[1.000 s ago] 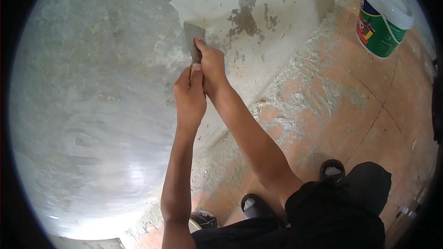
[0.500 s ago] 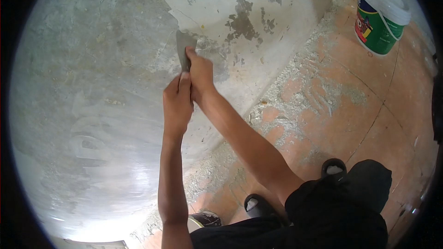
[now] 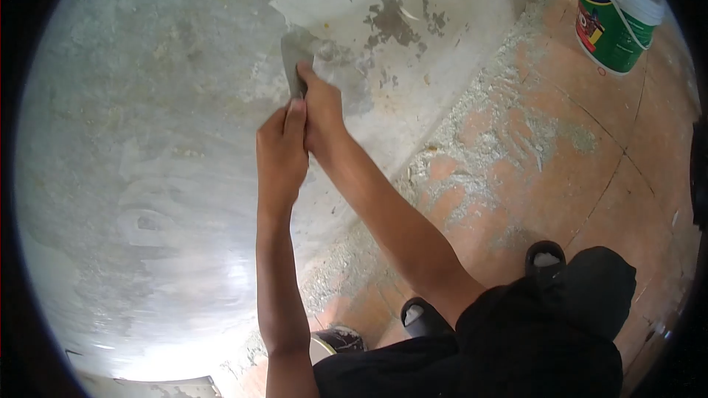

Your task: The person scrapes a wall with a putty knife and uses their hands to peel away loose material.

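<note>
Both my hands are closed on a scraper (image 3: 294,59) with a flat grey blade, which lies against the wall (image 3: 147,140). My right hand (image 3: 323,109) is the upper one, its thumb along the blade. Just below, my left hand (image 3: 282,151) wraps the handle, which the fingers mostly hide. The blade's edge meets a ragged border between bare grey plaster and a paler coat of paint. Dark patches (image 3: 391,15) where paint is gone show to the right of the blade.
Scraped paint flakes (image 3: 472,177) litter the tiled floor (image 3: 582,177) along the wall's foot. A green and white bucket (image 3: 618,26) with a lid stands at upper right. A smaller dark-sided bucket (image 3: 343,338) is partly hidden beside my legs. My sandalled feet (image 3: 544,259) are on the floor.
The scraper and both hands have shifted slightly up along the wall. A pale curled flake now shows over the dark patch. The camera view has tilted a little.
</note>
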{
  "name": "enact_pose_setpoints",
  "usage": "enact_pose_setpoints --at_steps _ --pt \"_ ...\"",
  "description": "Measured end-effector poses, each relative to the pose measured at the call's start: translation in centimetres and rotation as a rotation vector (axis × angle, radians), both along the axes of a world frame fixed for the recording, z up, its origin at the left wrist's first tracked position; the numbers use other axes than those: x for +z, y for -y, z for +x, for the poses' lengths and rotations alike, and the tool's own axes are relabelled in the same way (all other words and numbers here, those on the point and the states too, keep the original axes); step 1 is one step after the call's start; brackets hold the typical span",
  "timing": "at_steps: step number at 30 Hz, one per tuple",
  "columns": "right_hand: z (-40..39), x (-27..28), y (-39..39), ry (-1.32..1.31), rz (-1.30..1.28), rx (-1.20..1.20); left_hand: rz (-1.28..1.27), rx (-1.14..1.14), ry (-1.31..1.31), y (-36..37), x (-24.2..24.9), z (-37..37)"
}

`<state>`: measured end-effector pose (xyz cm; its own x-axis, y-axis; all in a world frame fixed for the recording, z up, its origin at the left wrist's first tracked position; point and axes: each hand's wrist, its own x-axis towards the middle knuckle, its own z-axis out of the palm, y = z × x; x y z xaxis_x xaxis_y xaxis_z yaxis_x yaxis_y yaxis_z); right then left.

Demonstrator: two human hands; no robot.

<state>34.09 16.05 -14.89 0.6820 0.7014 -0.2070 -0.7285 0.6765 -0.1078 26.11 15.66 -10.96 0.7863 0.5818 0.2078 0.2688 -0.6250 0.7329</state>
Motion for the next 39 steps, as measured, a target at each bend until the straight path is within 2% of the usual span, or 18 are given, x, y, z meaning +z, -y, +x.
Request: enact_pose_setpoints --at_steps 3,8,9,10,12,14,17,20,24,26,27,29,31,34,36,38,39 --pt "1.4 0.2 0.4 0.019 -0.044 -0.034 -0.064 0.071 -0.007 0.1 -0.2 0.3" --pt "1.1 0.7 -0.1 -0.039 0.03 -0.092 0.062 0.047 -0.018 0.5 0.5 0.3" --pt "1.1 1.4 -0.1 0.022 -0.051 -0.069 0.078 0.032 -0.011 0.5 1.1 0.8" --pt "1.3 1.4 0.2 0.053 -0.133 -0.059 0.021 0.058 -0.039 0.7 1.3 1.3" --pt "2.3 1.4 0.5 0.009 -0.062 -0.095 -0.041 0.102 -0.063 0.6 1.5 1.5" --pt "2.0 1.4 0.9 -0.061 0.037 -0.013 -0.021 0.03 -0.03 0.9 1.5 1.4" --pt "0.5 0.8 0.0 0.017 -0.032 0.022 0.027 0.13 -0.032 1.0 0.9 0.0" --pt "2.4 1.1 -0.5 0.004 -0.069 -0.117 -0.029 0.067 -0.041 0.3 1.1 1.6" --pt "2.6 0.9 0.7 -0.02 0.01 -0.042 -0.019 -0.039 0.016 0.6 0.9 2.0" --pt "1.3 0.2 -1.0 0.052 -0.02 -0.029 0.173 -0.01 0.023 0.0 0.3 0.7" --pt "1.1 0.3 -1.0 0.1 -0.058 -0.013 0.181 -0.022 0.031 -0.3 0.3 1.1" --pt "2.7 0.4 -1.3 0.107 -0.094 -0.077 -0.004 0.036 0.013 -0.8 0.2 1.2" --pt "3.9 1.0 -0.9 0.062 -0.099 -0.164 -0.001 0.029 0.003 -0.5 0.5 2.4" --pt "2.9 1.8 1.3 -0.004 -0.035 -0.024 -0.044 0.038 -0.02 0.8 1.6 1.9" --pt "2.2 1.4 -0.1 0.043 -0.008 -0.083 0.095 0.078 -0.04 1.6 1.8 0.9" --pt "2.0 1.0 -0.1 0.082 -0.097 -0.062 0.033 0.054 -0.003 0.9 1.1 1.6" --pt "2.7 1.3 0.1 0.125 -0.167 -0.127 -0.028 0.043 0.023 0.9 1.1 1.7"
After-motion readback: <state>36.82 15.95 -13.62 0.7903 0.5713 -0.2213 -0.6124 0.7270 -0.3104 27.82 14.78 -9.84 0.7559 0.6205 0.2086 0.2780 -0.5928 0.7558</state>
